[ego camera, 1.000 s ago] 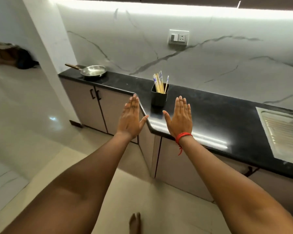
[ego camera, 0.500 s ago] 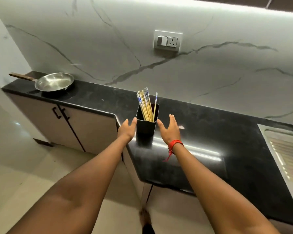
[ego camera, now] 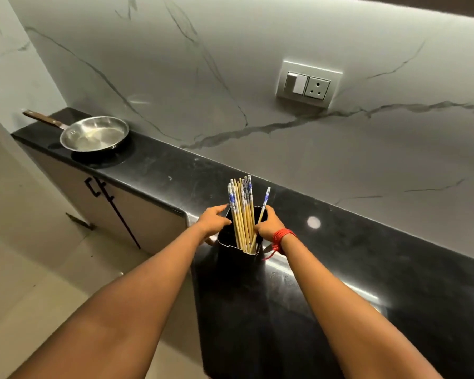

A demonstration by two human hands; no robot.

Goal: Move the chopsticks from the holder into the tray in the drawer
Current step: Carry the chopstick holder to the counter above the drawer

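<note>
A black square holder (ego camera: pixel 234 258) stands on the black countertop (ego camera: pixel 340 255) near its corner. Several bamboo chopsticks (ego camera: pixel 242 212) with blue-and-white patterned tops stand upright in it; one leans to the right. My left hand (ego camera: pixel 212 221) rests against the holder's left side, fingers curled at the rim. My right hand (ego camera: pixel 267 224), with a red thread on the wrist, grips the holder's right side at the rim. No drawer or tray is in view.
A steel frying pan (ego camera: pixel 95 134) with a wooden handle sits at the counter's far left end. Cabinet doors with black handles (ego camera: pixel 99 188) lie below the counter. A switch and socket plate (ego camera: pixel 308 83) is on the marble wall.
I have come closer to the counter. Both hands moved in from either side of the holder and now touch it at the rim.
</note>
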